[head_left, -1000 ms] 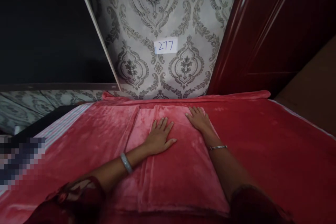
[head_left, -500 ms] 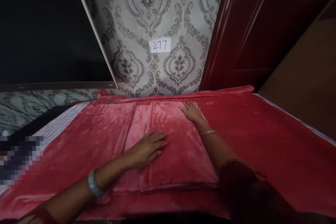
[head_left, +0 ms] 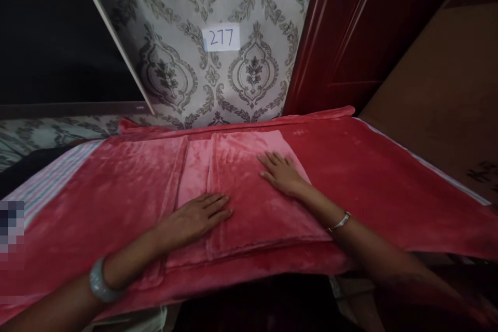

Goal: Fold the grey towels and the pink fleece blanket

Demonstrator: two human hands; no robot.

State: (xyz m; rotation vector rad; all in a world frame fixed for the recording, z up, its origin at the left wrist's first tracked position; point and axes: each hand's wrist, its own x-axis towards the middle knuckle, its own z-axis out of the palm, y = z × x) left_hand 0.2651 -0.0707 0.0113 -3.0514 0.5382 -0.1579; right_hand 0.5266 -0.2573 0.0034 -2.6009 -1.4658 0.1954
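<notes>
A plush red-pink blanket (head_left: 249, 212) lies with its two sides folded inward, leaving a paler strip (head_left: 194, 166) between the folded edges. My left hand (head_left: 198, 215) rests flat near the inner edge of the right fold, fingers stretched out over the pile. Higher up on the same fold, my right hand (head_left: 282, 172) lies palm down near its right edge, fingers spread. Neither hand grips the cloth. Beneath it spreads a darker red plush cover (head_left: 373, 181).
A striped sheet (head_left: 66, 171) shows at the left, under the red cover. Behind stand a patterned wall with a paper card (head_left: 221, 37) reading 277, a dark screen (head_left: 58, 36) and a dark red wooden door frame (head_left: 311, 41). A brown surface (head_left: 439, 72) is at the right.
My right hand has slid from the far right corner of the fold toward me. My left hand stays flat near the inner edge. The camera view has shifted.
</notes>
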